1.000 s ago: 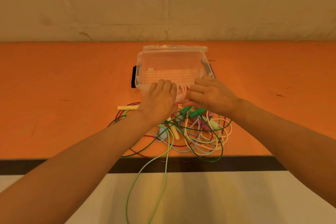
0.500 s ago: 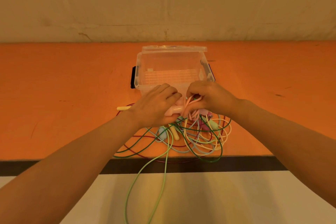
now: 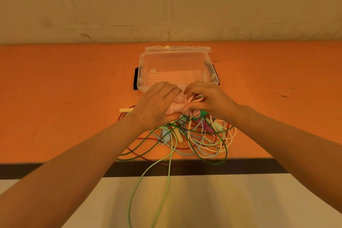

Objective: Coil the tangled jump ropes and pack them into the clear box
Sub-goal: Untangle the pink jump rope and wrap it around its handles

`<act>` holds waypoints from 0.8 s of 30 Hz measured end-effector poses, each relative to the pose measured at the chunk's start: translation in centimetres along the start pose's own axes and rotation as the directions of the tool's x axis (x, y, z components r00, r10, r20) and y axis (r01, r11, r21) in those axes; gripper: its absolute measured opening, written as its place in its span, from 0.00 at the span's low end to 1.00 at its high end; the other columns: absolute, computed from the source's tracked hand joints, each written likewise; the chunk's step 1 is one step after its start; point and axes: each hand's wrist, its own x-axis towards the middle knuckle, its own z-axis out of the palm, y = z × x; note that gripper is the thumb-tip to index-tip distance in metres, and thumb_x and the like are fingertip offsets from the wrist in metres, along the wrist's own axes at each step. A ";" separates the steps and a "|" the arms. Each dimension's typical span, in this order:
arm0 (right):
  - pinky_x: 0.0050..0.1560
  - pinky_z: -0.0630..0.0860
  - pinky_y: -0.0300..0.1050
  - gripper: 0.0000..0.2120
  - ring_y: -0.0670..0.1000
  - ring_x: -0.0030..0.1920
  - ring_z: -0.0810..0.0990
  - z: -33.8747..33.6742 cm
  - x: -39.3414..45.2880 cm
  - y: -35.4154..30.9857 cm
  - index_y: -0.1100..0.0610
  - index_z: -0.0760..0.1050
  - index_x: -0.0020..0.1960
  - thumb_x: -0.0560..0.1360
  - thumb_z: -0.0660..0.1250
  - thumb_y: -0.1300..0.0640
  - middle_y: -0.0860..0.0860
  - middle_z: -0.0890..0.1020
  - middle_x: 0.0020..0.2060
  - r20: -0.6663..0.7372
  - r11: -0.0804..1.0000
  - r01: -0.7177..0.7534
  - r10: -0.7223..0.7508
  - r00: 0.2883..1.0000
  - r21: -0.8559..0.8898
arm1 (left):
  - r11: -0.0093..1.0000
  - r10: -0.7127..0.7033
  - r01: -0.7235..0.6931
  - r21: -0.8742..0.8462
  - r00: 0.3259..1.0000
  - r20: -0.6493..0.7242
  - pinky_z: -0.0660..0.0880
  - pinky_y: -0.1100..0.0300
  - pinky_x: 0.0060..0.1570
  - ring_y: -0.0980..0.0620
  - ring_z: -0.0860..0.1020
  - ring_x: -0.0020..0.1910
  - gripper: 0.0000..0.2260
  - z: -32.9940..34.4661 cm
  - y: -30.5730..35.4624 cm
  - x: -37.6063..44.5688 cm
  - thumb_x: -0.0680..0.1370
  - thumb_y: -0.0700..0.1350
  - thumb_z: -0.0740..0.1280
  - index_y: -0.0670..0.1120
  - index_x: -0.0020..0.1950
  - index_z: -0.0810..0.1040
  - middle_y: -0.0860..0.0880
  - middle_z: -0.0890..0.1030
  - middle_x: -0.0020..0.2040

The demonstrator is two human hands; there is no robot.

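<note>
Just before clear box [image 3: 175, 68] on orange bench [image 3: 64, 89]: left hand [image 3: 153, 107] grip wraps pink rope handles [image 3: 175, 108]; right hand [image 3: 209, 101] grip pinches pink cord loops [image 3: 192, 100]; tangled ropes [image 3: 199, 139] below.

Both forearms extended forward, left hand [image 3: 155, 105] and right hand [image 3: 209, 101] close together, fingers [image 3: 190, 107] curled.

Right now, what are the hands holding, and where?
Both hold the pink jump rope: left hand grips its pink handles, right hand pinches its coiled cord.
</note>
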 end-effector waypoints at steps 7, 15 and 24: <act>0.41 0.75 0.56 0.22 0.57 0.42 0.79 -0.4 -0.7 0.5 0.63 0.77 0.42 0.67 0.72 0.43 0.57 0.80 0.42 -0.110 0.999 -0.048 0.046 0.993 -0.018 | 0.805 -0.325 0.370 -0.464 0.929 0.176 0.70 0.59 0.60 0.54 0.68 0.62 0.38 -0.8 -1.0 0.1 0.65 0.60 0.73 0.46 0.70 0.66 0.50 0.67 0.66; 0.40 0.75 0.58 0.28 0.56 0.42 0.80 -0.3 -1.1 0.7 0.59 0.79 0.41 0.64 0.69 0.32 0.55 0.81 0.41 -0.100 0.990 -0.133 0.138 0.985 0.049 | 0.848 -0.374 0.340 -0.406 0.928 -0.003 0.79 0.49 0.39 0.50 0.79 0.38 0.11 -1.1 -1.5 -0.1 0.76 0.46 0.66 0.41 0.51 0.81 0.47 0.82 0.45; 0.40 0.76 0.56 0.25 0.54 0.42 0.81 -0.3 -1.5 1.1 0.50 0.78 0.42 0.63 0.68 0.29 0.52 0.83 0.41 -0.046 0.978 -0.207 0.208 0.977 0.032 | 0.995 -0.061 0.063 -0.075 0.998 0.023 0.71 0.52 0.37 0.44 0.75 0.43 0.07 -1.1 -1.4 1.0 0.73 0.46 0.68 0.46 0.49 0.80 0.45 0.77 0.49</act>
